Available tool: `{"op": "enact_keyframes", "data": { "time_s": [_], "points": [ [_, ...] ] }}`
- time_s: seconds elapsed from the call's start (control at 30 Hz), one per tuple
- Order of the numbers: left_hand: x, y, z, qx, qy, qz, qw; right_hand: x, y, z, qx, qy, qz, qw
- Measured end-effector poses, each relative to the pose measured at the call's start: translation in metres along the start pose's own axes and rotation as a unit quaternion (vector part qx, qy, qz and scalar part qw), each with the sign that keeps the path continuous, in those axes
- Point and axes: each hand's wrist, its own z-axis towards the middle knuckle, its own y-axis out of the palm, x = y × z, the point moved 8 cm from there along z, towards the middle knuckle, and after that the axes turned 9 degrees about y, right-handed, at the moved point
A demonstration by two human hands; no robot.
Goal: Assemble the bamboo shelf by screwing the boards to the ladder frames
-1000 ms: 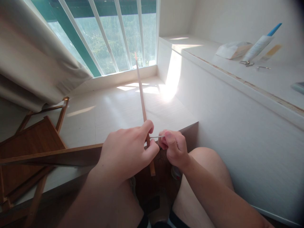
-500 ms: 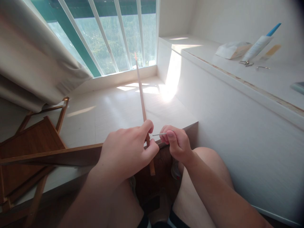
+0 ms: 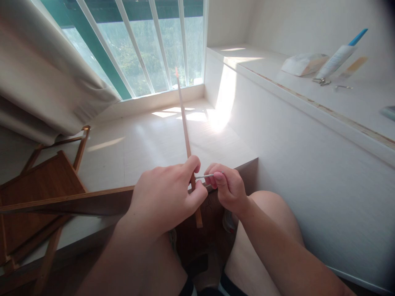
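Note:
A long, narrow wooden strip (image 3: 186,135) slants from the far floor panel toward my knees. My left hand (image 3: 168,193) is closed on its lower part, thumb and forefinger curled around the wood. In my right hand (image 3: 228,185) a thin metal hex key (image 3: 203,176) is pinched between thumb and fingers. Its tip points left and meets the strip's right side, between my left thumb and forefinger. A small dark fitting seems to sit at that spot, mostly hidden by my left fingers.
Wooden frame parts with a brown panel (image 3: 46,181) lie at left, below a curtain (image 3: 46,70). A white ledge (image 3: 296,88) on the right bears a tube (image 3: 336,61), a plastic packet (image 3: 304,64) and small metal pieces (image 3: 322,82). A barred window stands ahead.
My right hand has moved slightly left, bringing the hex key's tip from a small gap to the wooden strip. My left hand keeps its hold.

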Motion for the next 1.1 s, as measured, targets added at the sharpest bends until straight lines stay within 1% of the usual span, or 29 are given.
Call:
{"op": "enact_keyframes", "data": {
  "time_s": [0.27, 0.43, 0.73, 0.87, 1.1],
  "points": [
    [0.000, 0.000, 0.001, 0.002, 0.003, 0.007, 1.000, -0.002, 0.000, -0.002, 0.005, -0.010, -0.016, 1.000],
    [0.000, 0.000, 0.001, -0.003, 0.001, 0.008, 1.000, 0.003, 0.001, -0.006, 0.005, 0.025, -0.030, 0.999],
    [0.000, 0.000, 0.001, 0.000, 0.002, 0.009, 1.000, 0.009, 0.004, -0.006, 0.012, 0.100, 0.045, 0.994],
    [-0.001, 0.000, 0.000, 0.003, -0.003, 0.011, 1.000, 0.012, 0.004, -0.005, 0.009, 0.111, 0.064, 0.992],
    [-0.001, 0.001, 0.000, 0.005, -0.008, 0.012, 1.000, 0.013, 0.003, -0.005, 0.014, 0.109, 0.049, 0.993]
  ]
}}
